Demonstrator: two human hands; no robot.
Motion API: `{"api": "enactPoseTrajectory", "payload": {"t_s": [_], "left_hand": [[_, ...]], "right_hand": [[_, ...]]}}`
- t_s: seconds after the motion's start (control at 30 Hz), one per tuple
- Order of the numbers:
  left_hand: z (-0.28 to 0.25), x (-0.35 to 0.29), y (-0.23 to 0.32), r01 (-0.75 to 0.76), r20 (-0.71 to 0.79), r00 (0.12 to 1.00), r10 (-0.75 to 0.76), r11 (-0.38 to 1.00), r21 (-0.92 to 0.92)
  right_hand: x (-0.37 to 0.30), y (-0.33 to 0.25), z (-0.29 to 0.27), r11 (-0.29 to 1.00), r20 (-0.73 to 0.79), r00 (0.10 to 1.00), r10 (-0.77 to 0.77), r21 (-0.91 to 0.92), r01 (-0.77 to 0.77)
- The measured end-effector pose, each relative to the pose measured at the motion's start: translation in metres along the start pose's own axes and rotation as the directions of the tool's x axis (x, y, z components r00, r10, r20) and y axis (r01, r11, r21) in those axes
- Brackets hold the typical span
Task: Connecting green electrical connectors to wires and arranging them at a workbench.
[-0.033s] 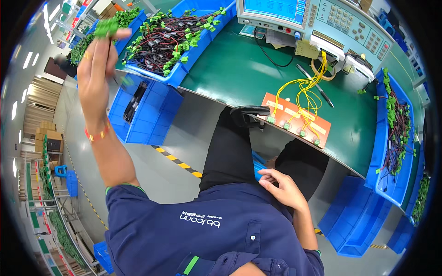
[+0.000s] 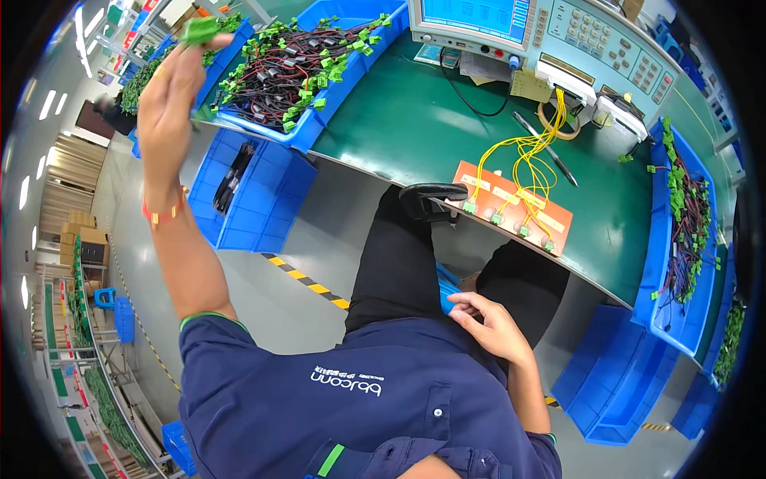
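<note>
The green connector (image 2: 199,31) is raised at upper left, held in the left hand (image 2: 169,96); blur hides the exact finger placement. For sound handling, grip its housing lightly and keep it clear of the leads (image 2: 275,62) heaped in the blue bin (image 2: 341,94) just beside, where snagging seems likely. The right hand (image 2: 496,329) is low at centre, loosely spread, with no object visible in it. Farther right, the bench (image 2: 375,132) carries the orange board (image 2: 483,201); avoid pulling its yellow wires (image 2: 561,104).
</note>
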State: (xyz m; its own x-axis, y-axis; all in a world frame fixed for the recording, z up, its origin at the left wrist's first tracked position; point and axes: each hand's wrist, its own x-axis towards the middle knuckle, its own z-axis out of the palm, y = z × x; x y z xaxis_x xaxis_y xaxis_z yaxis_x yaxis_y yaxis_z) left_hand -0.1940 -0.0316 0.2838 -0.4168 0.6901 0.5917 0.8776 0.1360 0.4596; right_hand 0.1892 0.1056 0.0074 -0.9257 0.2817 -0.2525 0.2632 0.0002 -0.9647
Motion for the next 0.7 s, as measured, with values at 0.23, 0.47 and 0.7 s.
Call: {"api": "enactPoseTrajectory", "payload": {"t_s": [0.23,0.47,0.7], "left_hand": [[0.078,0.050,-0.179,0.040,0.320,0.944,-0.086,0.988,0.150],[0.117,0.013,-0.185,0.202,0.347,0.929,-0.130,0.963,-0.179],[0.115,0.013,-0.167,-0.195,0.086,0.980,0.181,0.958,0.211]], "right_hand": [[-0.013,0.009,0.006,0.998,-0.090,0.995,0.037,0.058,-0.032],[-0.040,0.013,-0.016,0.994,-0.192,0.976,0.099,0.065,-0.088],[-0.060,-0.028,-0.066,0.998,-0.526,0.849,-0.052,0.013,0.069]]}}
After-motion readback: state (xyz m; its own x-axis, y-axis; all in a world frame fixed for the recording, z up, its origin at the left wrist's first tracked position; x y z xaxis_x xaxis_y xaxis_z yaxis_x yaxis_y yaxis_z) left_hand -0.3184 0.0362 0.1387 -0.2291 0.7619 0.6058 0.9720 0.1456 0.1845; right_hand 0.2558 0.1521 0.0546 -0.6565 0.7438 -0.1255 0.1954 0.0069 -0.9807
